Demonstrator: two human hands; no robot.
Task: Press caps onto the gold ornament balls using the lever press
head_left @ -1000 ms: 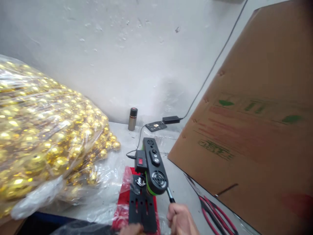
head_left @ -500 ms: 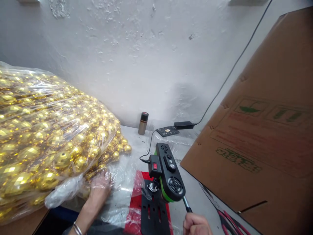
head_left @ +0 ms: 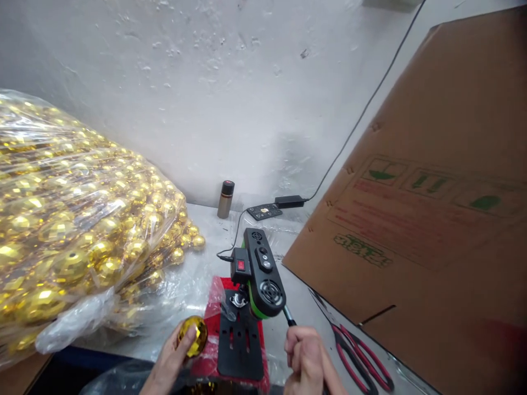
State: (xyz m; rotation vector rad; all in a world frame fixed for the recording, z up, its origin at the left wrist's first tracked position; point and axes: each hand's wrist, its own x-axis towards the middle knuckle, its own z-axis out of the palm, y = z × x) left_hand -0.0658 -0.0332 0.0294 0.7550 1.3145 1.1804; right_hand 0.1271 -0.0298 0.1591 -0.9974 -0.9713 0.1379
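Note:
A shiny gold faceted ball (head_left: 195, 338) is pinched in my left hand (head_left: 168, 363), just left of the machine's base. My right hand (head_left: 307, 355) wraps round the end of a metal lever handle (head_left: 289, 315). That lever sticks out from under a black and green machine (head_left: 263, 269) with round vents, buttons and a red switch. A black slotted plate (head_left: 240, 351) lies beneath the machine on a red base (head_left: 214, 315). Left of it, a large clear plastic bag (head_left: 76, 323) is full of gold balls (head_left: 109, 270), some spilling from its open side.
Red-and-black-handled scissors (head_left: 358, 356) lie beside a tall cardboard box (head_left: 411, 263) on the right. By the wall stand a small black-capped bottle (head_left: 225, 200), a dark patterned card (head_left: 264, 212) and a black power adapter (head_left: 290, 201) with its cord.
My left hand has come out of the bag of balls, moving right and nearer me, with a gold ball in it. The right hand stays on the lever. The view has shifted slightly right.

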